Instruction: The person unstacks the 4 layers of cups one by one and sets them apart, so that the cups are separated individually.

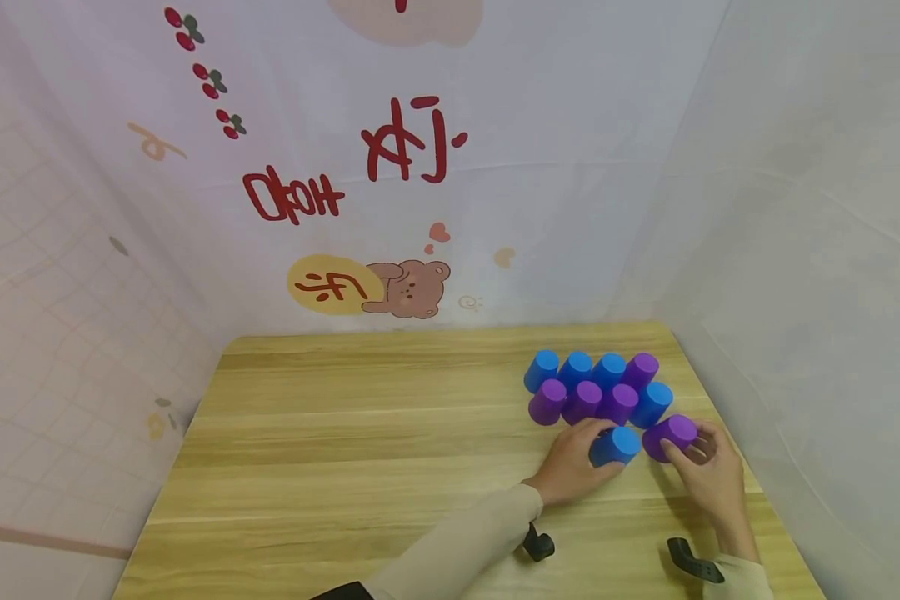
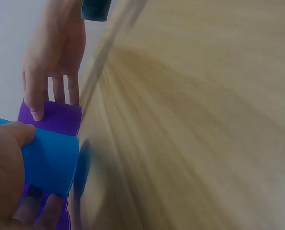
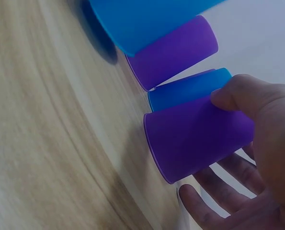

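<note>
With the left hand (image 1: pixel 570 471) gripping an upturned blue plastic cup (image 1: pixel 615 445) and the right hand (image 1: pixel 708 475) pinching an upturned purple plastic cup (image 1: pixel 669 436) (both just beside the packed cluster of blue and purple cups (image 1: pixel 600 387)), a careless nudge could topple neighbours.

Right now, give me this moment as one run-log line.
left hand: grips blue cup | right hand: grips purple cup | both upside down on wooden table, beside cup cluster

On the pale printed fabric backdrop (image 1: pixel 450 167) ahead of me, at twelve o'clock from my wooden table, big red characters (image 1: pixel 412 140) stand, and at their eight o'clock a second red group (image 1: pixel 292 196); both look mirrored or turned, and I cannot read them. Lower down, a yellow oval (image 1: pixel 335 285) beside a brown cartoon bear (image 1: pixel 408 287) bears red strokes, equally unreadable to me. The cups carry no lettering.
</note>
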`<state>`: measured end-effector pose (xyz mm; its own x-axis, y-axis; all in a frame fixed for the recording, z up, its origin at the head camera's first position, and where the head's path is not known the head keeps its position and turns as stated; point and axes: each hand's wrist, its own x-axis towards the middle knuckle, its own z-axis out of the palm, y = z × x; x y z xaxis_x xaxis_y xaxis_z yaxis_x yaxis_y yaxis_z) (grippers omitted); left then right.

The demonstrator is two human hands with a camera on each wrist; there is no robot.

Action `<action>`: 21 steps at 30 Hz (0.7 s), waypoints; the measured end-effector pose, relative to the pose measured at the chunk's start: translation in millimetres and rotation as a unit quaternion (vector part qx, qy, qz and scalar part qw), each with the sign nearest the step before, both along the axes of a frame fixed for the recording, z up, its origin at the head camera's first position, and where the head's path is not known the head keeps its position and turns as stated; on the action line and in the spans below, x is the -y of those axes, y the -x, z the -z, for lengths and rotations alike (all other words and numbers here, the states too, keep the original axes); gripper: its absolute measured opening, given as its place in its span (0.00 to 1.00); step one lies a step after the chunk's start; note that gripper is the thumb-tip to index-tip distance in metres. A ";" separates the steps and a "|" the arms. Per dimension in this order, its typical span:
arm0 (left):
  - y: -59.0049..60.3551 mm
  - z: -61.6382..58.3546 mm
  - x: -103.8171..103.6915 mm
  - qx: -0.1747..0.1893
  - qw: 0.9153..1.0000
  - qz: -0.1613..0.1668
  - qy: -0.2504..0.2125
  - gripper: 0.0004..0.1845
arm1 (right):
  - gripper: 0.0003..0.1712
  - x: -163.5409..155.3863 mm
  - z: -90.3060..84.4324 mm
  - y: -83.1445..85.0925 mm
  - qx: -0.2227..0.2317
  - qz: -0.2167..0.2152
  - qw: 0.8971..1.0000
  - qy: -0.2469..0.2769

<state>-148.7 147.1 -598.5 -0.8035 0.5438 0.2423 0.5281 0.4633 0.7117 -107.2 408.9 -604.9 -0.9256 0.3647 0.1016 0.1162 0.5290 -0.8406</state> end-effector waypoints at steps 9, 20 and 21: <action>5.4 5.8 -19.3 0.000 1.000 -0.017 0.014 0.30 | 0.34 1.8 0.4 1.2 -0.007 0.008 1.000 0.008; 10.4 2.9 -36.1 0.019 0.998 -0.047 0.028 0.31 | 0.36 2.3 1.1 1.9 -0.004 0.006 1.000 0.008; 10.5 2.7 -37.1 0.018 0.998 -0.049 0.030 0.31 | 0.36 2.6 1.2 2.0 -0.005 0.005 1.000 0.009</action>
